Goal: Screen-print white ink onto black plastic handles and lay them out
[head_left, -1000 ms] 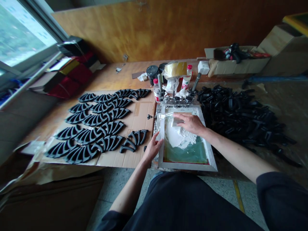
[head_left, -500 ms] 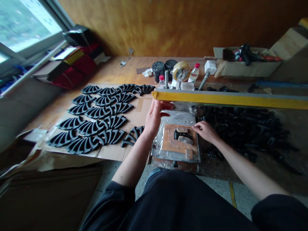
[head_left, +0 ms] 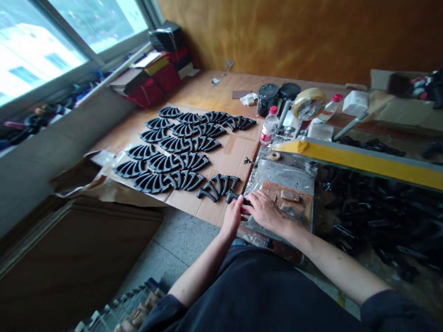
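Observation:
Between my two hands is a black curved plastic handle (head_left: 232,197), its thick end pointing left over the cardboard's right edge. My left hand (head_left: 232,216) pinches it from below and in front. The fingers of my right hand (head_left: 266,210) close on its right end, hiding that part. Beneath my right hand lies a metal plate (head_left: 287,173) with a brown wooden jig (head_left: 290,196) on it, partly covered by the hand. Left of the hands, a small group of similar black handles (head_left: 221,183) rests on the cardboard sheet (head_left: 214,210).
Rows of black handles (head_left: 180,159) fan across the cardboard. A yellow-edged frame (head_left: 363,161) hangs over the plate's far side. Behind stand a red-capped bottle (head_left: 267,129), black tubs (head_left: 268,97) and a tape roll (head_left: 309,105). Loose black parts (head_left: 377,216) pile up at right.
My left hand has let go of the frame's end and come down toward me. The handle has left the jig and is now in both hands, farther left. The view has turned left.

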Demonstrator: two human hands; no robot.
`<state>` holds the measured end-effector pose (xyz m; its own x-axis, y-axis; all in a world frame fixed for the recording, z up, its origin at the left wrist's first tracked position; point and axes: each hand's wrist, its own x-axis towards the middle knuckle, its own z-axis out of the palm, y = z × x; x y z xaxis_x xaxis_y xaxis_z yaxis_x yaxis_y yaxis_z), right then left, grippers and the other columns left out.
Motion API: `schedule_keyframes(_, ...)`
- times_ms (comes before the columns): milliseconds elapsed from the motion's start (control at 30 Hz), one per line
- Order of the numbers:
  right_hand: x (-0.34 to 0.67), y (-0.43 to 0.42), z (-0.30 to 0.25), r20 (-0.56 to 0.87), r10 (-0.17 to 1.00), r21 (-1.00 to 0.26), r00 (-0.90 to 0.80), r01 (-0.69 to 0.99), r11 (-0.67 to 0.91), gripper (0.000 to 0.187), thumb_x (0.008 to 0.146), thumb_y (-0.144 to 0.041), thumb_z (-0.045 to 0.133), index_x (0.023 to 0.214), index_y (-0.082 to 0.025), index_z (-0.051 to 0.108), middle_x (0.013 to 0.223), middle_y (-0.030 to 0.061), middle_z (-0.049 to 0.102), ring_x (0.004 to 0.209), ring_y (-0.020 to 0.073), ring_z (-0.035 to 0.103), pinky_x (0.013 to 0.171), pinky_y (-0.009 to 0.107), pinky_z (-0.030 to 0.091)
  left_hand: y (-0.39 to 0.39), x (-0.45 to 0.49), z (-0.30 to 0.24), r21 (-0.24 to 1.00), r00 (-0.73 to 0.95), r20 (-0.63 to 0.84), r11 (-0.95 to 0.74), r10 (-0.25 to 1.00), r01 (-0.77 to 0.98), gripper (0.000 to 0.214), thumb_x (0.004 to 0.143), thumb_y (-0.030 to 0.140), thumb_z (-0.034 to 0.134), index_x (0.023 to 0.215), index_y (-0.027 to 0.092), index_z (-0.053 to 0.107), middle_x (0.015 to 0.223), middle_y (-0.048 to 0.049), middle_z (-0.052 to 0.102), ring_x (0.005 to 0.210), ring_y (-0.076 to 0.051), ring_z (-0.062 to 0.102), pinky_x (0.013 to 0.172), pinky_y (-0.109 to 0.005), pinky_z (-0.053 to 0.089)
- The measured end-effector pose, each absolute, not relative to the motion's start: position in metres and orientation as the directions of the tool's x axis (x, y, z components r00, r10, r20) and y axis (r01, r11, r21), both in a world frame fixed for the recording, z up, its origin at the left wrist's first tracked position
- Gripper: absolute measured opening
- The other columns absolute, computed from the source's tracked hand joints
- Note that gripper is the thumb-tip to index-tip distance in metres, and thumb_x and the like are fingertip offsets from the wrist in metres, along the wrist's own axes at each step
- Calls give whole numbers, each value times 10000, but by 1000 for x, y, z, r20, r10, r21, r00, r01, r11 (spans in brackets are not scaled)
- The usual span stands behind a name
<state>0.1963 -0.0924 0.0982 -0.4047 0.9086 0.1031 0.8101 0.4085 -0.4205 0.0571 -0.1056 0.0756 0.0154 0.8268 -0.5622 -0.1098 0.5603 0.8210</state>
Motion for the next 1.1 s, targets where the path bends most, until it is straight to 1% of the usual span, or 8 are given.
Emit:
schedule_keyframes(100, 159, -59, 83, 32, 883, -492, -468, 762, 422, 200, 953, -350, 475, 989, -208, 611, 966, 73, 645, 958, 213, 577, 854, 320, 423, -94, -8, 45, 812, -206, -567, 583, 798, 25, 522, 824, 675, 397, 798, 163, 495, 722, -68, 663, 598, -154, 641, 480, -213, 430)
schedule_keyframes(233, 134, -18, 52, -173, 886, -434, -431, 841, 324, 227, 940, -336, 500, 1057, -195, 634, 997, 87, 645, 981, 209, 597, 864, 304, 427, -86, -76, 12, 608, -335, -613, 697, 716, 380, 518, 914, 582, 195, 754, 187, 490, 654, -80, 667, 558, -177, 637, 515, -261, 450)
schedule_keyframes(333, 123, -3, 33, -236, 886, -389, -399, 874, 290, 226, 917, -329, 535, 1066, -193, 637, 1029, 97, 626, 998, 215, 596, 851, 303, 442, -81, -98, 7, 512, -330, -642, 707, 692, 488, 537, 912, 568, 252, 654, 194, 539, 534, -86, 623, 530, -215, 617, 563, -315, 453)
schedule_keyframes(433, 113, 0, 22, -204, 902, -371, -381, 882, 289, 233, 909, -318, 541, 1098, -212, 624, 1076, 99, 590, 1023, 220, 577, 841, 310, 455, -79, -99, 16, 441, -390, -601, 696, 698, 567, 489, 880, 568, 382, 680, 184, 610, 682, -136, 674, 732, -279, 654, 702, -371, 455)
schedule_keyframes(533, 102, -1, 22, -170, 902, -360, -396, 877, 317, 267, 911, -315, 531, 1162, -255, 597, 1110, 94, 565, 1039, 229, 554, 809, 316, 468, -81, -85, 26, 431, -384, -355, 513, 853, 743, 414, 911, 513, 378, 948, 207, 653, 998, -141, 685, 995, -283, 605, 840, -373, 415)
schedule_keyframes(633, 90, 0, 26, -193, 896, -297, -401, 894, 336, 309, 912, -358, 522, 1210, -293, 568, 1129, 105, 557, 1017, 257, 556, 739, 331, 475, -76, -62, 29, 366, -132, -112, 165, 985, 916, 373, 932, 430, 396, 1195, 262, 600, 1180, -102, 634, 1064, -259, 556, 889, -362, 379)
schedule_keyframes(833, 81, 7, 28, -368, 881, -174, -298, 953, 250, 367, 920, -463, 474, 1227, -280, 558, 1094, 98, 583, 856, 233, 649, 702, 333, 477, -50, -41, 26, 224, -66, -228, 119, 971, 967, 484, 903, 497, 450, 1341, 296, 496, 1155, -81, 612, 935, -268, 576, 818, -399, 392)
schedule_keyframes(1100, 92, 28, 17, -390, 874, -239, -290, 948, 208, 336, 955, -419, 408, 1110, -249, 652, 1016, 81, 692, 956, 222, 653, 796, 306, 460, -31, -49, 14, 222, -152, -211, 199, 966, 955, 317, 938, 409, 403, 1145, 253, 586, 1046, -65, 614, 896, -215, 567, 814, -326, 395)
